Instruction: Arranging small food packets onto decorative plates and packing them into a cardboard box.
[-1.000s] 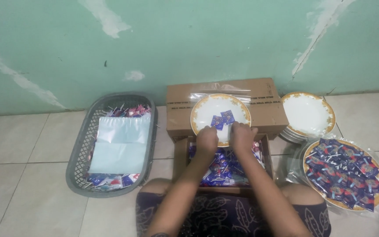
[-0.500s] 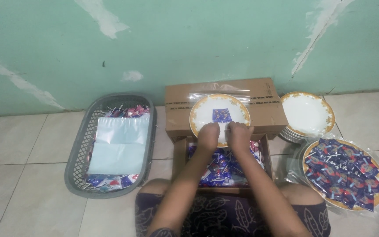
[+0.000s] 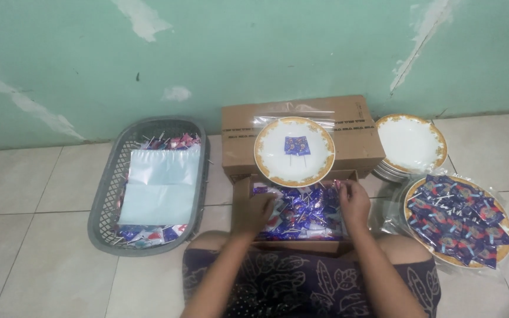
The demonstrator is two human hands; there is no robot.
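The one camera sits on the person's head. It looks steeply down, close above the floor [image 3: 42, 259], with the wall [image 3: 254, 53] at 12 o'clock.

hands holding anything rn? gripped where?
Cannot tell. Left hand and right hand rest among blue wrapped lollipops in the open cardboard box; any grip is hidden.
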